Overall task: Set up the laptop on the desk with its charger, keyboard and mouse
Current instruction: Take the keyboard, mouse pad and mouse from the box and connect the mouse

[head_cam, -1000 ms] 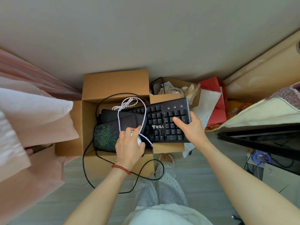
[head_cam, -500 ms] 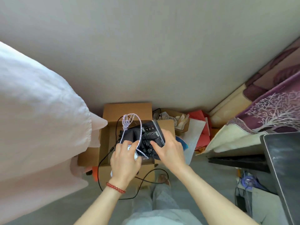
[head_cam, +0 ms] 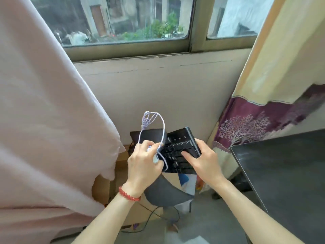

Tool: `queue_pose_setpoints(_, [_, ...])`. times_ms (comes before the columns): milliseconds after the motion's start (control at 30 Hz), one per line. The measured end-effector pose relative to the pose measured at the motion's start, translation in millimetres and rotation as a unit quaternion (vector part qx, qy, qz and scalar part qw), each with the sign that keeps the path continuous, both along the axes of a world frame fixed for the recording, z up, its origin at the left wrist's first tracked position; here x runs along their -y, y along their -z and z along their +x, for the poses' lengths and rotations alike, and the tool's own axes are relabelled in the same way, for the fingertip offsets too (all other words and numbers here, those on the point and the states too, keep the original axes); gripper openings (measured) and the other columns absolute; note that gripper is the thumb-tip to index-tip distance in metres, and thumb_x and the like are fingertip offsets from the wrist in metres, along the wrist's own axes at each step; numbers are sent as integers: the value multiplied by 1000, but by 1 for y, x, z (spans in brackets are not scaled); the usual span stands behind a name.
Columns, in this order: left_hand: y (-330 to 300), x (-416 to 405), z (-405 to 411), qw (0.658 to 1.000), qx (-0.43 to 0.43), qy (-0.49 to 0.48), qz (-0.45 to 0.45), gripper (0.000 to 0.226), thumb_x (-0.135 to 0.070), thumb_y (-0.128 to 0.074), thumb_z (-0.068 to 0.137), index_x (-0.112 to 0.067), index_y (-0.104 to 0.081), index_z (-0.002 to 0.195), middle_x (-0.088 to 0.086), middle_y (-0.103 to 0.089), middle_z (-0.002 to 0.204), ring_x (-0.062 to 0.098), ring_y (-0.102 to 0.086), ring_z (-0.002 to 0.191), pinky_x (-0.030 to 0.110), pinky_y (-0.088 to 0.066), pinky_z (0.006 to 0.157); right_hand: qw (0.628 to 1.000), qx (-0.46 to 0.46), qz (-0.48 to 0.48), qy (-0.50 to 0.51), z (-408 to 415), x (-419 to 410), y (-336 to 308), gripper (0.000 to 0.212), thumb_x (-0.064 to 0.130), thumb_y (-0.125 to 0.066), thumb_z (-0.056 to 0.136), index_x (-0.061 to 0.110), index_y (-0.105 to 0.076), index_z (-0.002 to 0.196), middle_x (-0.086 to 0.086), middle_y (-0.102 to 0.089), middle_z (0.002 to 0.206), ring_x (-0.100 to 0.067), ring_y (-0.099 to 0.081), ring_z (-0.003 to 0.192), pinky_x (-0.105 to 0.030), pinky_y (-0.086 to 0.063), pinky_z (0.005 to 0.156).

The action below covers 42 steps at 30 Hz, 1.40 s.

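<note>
A black keyboard (head_cam: 177,147) is held in the air, tilted, in front of the wall under the window. My right hand (head_cam: 204,162) grips its right end, thumb on the keys. My left hand (head_cam: 142,166) is closed around a white mouse (head_cam: 155,158) at the keyboard's left end. The mouse's white braided cable (head_cam: 149,118) loops up above both hands. A dark mouse pad (head_cam: 163,192) hangs limp below the keyboard; what holds it is hidden. The dark desk top (head_cam: 284,173) lies to the right, at about hand height. No laptop or charger is in view.
An open cardboard box (head_cam: 119,166) sits on the floor below my hands, with a black cable (head_cam: 149,217) trailing over the grey floor. Pink cloth (head_cam: 44,120) fills the left side. A cream and purple curtain (head_cam: 263,76) hangs on the right behind the desk.
Both hands have lifted the keyboard, mouse and mouse pad up out of the box. The view has tilted up, and the window and desk top now show.
</note>
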<state>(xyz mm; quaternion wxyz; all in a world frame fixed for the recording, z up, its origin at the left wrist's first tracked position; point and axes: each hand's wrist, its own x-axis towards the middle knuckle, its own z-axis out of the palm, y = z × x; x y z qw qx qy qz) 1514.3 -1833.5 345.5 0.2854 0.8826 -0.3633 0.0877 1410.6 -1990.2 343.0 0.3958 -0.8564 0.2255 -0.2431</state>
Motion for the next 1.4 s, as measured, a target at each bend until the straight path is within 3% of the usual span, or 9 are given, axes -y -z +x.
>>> queue_pose_setpoints(200, [-61, 2, -67, 987, 16, 121, -103, 39, -4, -65, 62, -17, -67, 99, 2, -63, 93, 22, -56, 80, 26, -45, 55, 991, 71, 82, 80, -109, -23, -56, 33, 28, -70, 78, 33, -57, 108, 13, -68, 100, -8, -65, 94, -39, -55, 85])
queue_pose_setpoints(400, [-100, 24, -151, 962, -21, 229, -144, 42, -5, -66, 62, -21, -65, 101, -2, -61, 98, 22, -56, 87, 31, -45, 67, 971, 112, 78, 197, -232, -33, -97, 28, 23, -70, 78, 29, -60, 103, 20, -67, 94, 10, -60, 87, -2, -44, 73])
queue_pose_setpoints(567, [-111, 54, -238, 930, -48, 335, -144, 43, -8, -67, 61, -27, -63, 99, -9, -59, 97, 18, -56, 85, 30, -42, 67, 936, 129, 78, 318, -349, -46, -102, 24, 17, -69, 80, 34, -58, 94, 21, -66, 91, 16, -59, 82, 1, -42, 67])
queue_pose_setpoints(800, [-87, 108, -359, 884, -99, 443, -112, 42, -12, -65, 62, -32, -61, 99, -13, -58, 98, 17, -56, 87, 29, -41, 72, 848, 165, 148, 482, -515, -70, -69, 22, 20, -68, 81, 39, -60, 87, 35, -67, 80, 15, -62, 79, -3, -46, 61])
queue_pose_setpoints(933, [-64, 140, -421, 876, -129, 459, -75, 41, -14, -63, 64, -34, -59, 99, -17, -55, 98, 14, -54, 89, 28, -39, 75, 777, 187, 208, 564, -592, -77, -30, 14, 23, -69, 80, 34, -66, 88, 21, -72, 87, 3, -66, 83, -18, -49, 70])
queue_pose_setpoints(1033, [-50, 163, -462, 874, -137, 465, -37, 40, -15, -64, 66, -34, -59, 100, -18, -53, 98, 13, -53, 91, 27, -37, 76, 726, 200, 255, 607, -637, -75, 4, 10, 21, -67, 82, 31, -68, 84, 11, -74, 86, 0, -68, 77, -18, -51, 63])
queue_pose_setpoints(1233, [-25, 195, -525, 867, -151, 475, 18, 41, -14, -63, 66, -33, -59, 102, -18, -54, 97, 10, -52, 91, 26, -35, 78, 637, 220, 364, 643, -686, -59, 74, 19, 28, -67, 82, 26, -63, 101, 8, -66, 99, -12, -60, 93, -36, -45, 89])
queue_pose_setpoints(1333, [-11, 198, -536, 859, -177, 479, 46, 41, -12, -64, 66, -32, -61, 100, -16, -58, 99, 10, -55, 91, 25, -38, 81, 614, 197, 383, 661, -686, -57, 95, 14, 33, -63, 84, 29, -60, 97, 14, -63, 92, -4, -57, 85, -31, -43, 81])
queue_pose_setpoints(1400, [0, 202, -543, 850, -174, 491, 77, 41, -14, -64, 66, -33, -60, 102, -19, -56, 99, 10, -55, 92, 26, -38, 79, 621, 135, 366, 680, -689, -51, 107, 6, 32, -61, 86, 28, -62, 91, 6, -65, 92, -10, -59, 85, -31, -42, 77])
